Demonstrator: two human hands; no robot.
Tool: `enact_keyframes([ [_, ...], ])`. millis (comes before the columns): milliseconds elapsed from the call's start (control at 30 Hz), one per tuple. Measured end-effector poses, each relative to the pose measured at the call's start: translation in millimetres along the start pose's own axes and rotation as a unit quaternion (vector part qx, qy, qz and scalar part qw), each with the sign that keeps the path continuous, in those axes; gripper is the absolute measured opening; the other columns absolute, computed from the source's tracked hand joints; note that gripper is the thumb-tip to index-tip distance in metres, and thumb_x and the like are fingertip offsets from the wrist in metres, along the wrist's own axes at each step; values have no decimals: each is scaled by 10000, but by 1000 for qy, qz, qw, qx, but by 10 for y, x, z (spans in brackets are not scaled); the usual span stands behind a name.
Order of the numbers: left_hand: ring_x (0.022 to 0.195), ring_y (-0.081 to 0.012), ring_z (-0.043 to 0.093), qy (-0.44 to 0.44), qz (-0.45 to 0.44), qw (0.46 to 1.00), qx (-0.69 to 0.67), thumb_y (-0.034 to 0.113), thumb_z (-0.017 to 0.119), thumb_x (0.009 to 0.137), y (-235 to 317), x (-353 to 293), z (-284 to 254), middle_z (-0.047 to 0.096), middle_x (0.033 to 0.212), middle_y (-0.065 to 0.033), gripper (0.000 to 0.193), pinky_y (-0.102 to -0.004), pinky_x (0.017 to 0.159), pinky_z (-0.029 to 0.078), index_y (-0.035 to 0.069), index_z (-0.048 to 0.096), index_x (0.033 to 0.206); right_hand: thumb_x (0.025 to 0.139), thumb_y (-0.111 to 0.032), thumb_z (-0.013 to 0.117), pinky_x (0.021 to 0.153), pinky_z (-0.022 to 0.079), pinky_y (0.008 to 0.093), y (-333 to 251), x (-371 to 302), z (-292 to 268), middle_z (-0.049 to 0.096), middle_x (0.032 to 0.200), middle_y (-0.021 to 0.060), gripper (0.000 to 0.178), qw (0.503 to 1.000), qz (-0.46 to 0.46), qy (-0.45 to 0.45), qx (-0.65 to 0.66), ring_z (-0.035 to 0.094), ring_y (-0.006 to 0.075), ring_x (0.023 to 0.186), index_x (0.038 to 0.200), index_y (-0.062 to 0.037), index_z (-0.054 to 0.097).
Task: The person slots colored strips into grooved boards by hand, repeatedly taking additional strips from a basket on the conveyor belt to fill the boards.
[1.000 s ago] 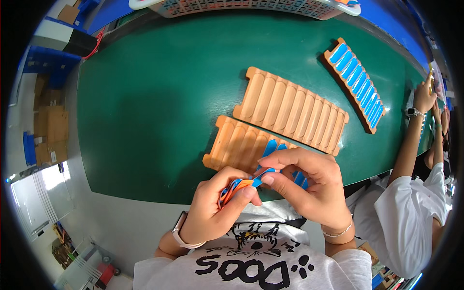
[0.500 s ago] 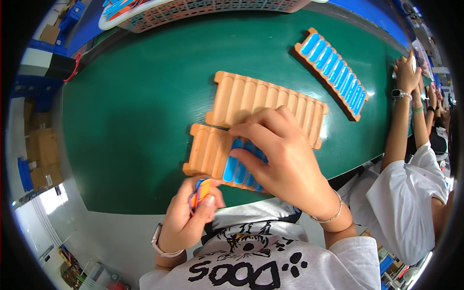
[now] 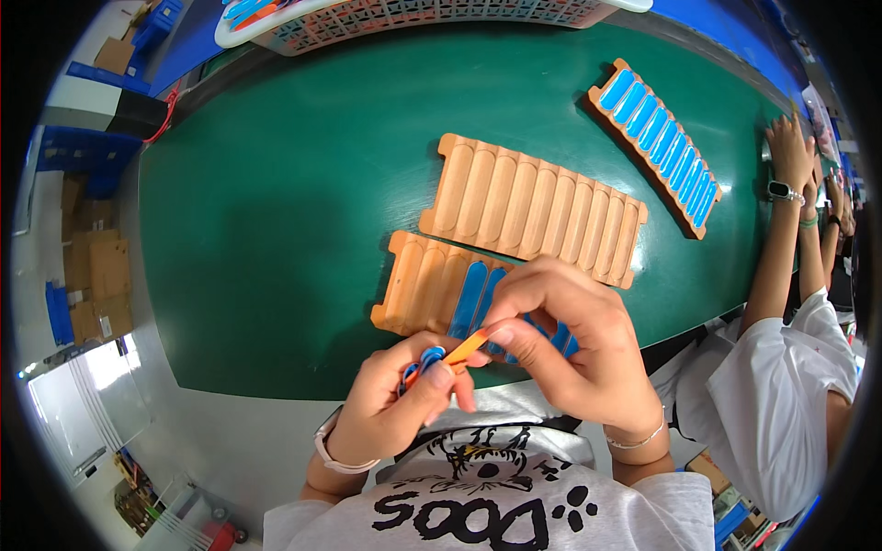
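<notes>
Head view, going left to right: you have a broad bare stretch of green table [image 3: 276,211] on your left, running from its curved near edge up to the white basket [image 3: 413,14] at the far rim. Your left hand [image 3: 395,409] sits just past the near edge, closed around a small bundle of blue and orange sticks [image 3: 418,363]. One orange stick [image 3: 467,346] pokes out of it, its long axis slanting up and to the right. Your right hand [image 3: 570,354] pinches that stick's upper end between thumb and forefinger.

Right behind your hands lies the near orange tray [image 3: 418,285], close to the table edge; its grooves run away from you, and a few hold blue sticks [image 3: 469,298] lying along them. Your right hand covers its right part. Just beyond it sits a second orange tray [image 3: 533,207], grooves bare, the two nearly touching. Farther right, well apart, a third tray [image 3: 657,147] full of blue sticks lies angled toward the right edge, where another person's hand [image 3: 790,151] rests on the table.
</notes>
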State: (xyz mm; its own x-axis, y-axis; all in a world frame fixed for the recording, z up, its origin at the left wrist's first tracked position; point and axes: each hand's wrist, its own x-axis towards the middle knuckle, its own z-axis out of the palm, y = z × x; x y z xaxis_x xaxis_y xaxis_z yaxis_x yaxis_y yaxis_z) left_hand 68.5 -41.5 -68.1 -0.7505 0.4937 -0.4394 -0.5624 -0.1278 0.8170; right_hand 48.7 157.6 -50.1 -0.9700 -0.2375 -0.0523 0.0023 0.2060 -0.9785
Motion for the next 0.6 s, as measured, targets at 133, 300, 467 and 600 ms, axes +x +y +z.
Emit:
enact_keyframes([
  [133, 535, -25, 345, -24, 16, 999, -40, 250, 467, 983, -68, 1, -49, 473, 640, 22, 304, -180, 490, 276, -25, 563, 1071, 856, -25, 627, 594, 470, 263, 39, -6, -31, 605, 830, 89, 47, 997, -70, 4, 12, 585, 164, 688, 890, 6, 617],
  [300, 537, -19, 304, -43, 31, 990, -130, 272, 460, 985, -124, 3, -66, 408, 612, 33, 321, -190, 490, 216, -17, 569, 1072, 855, 39, 609, 666, 499, 227, 85, -38, -8, 588, 877, 82, 43, 991, 46, -37, 120, 589, 117, 761, 897, 32, 611],
  [467, 579, -13, 364, 35, 63, 995, 63, 144, 538, 941, -92, 20, 24, 513, 668, 30, 168, -176, 521, 285, 0, 592, 1010, 854, 49, 608, 666, 519, 230, 98, -19, 27, 596, 888, 83, 68, 992, 33, -39, 114, 602, 111, 760, 921, 40, 616],
  [600, 594, -16, 389, 69, 126, 977, 157, 129, 595, 910, -99, 13, 37, 526, 696, 42, 155, -181, 528, 309, 3, 576, 997, 855, -80, 658, 476, 406, 196, 55, -35, 124, 632, 730, 31, 96, 987, 106, 11, 122, 568, 65, 582, 911, -2, 650],
])
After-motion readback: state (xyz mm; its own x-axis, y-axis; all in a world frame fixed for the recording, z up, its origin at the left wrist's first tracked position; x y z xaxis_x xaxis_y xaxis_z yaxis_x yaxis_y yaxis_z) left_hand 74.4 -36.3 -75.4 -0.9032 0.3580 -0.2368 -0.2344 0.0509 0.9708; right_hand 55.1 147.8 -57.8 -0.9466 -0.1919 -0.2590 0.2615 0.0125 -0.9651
